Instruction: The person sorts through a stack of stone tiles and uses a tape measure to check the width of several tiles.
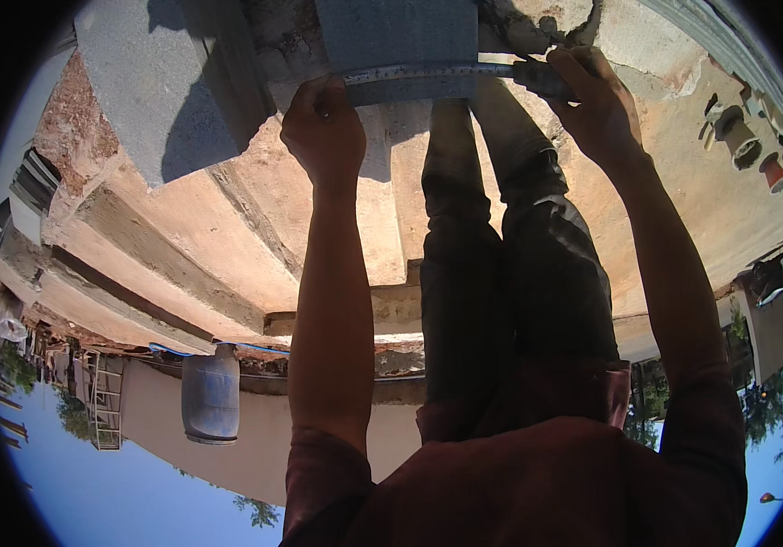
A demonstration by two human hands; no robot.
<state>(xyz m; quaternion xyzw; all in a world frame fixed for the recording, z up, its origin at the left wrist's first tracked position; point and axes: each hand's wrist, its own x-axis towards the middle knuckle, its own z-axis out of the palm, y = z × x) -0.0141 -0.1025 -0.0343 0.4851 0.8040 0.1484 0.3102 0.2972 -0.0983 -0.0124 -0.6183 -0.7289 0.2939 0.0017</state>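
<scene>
A measuring tape (428,70) is stretched nearly level across a grey stone slab (396,32) at the top of the view. My left hand (323,128) is closed at the tape's left end, by the slab's left edge. On the other side, my right hand (599,108) grips the dark tape case (542,79), just beyond the slab's right edge. The blade's numbered face shows between the hands. My fingers partly hide both ends of the tape. Below the slab are my legs in dark trousers (510,255).
Another grey slab (159,82) leans at the upper left. Pale steps (173,246) with ledges run across the left. Several spool-like objects (736,135) lie at the right. Farther off are a blue barrel (210,397) and a ladder (106,401).
</scene>
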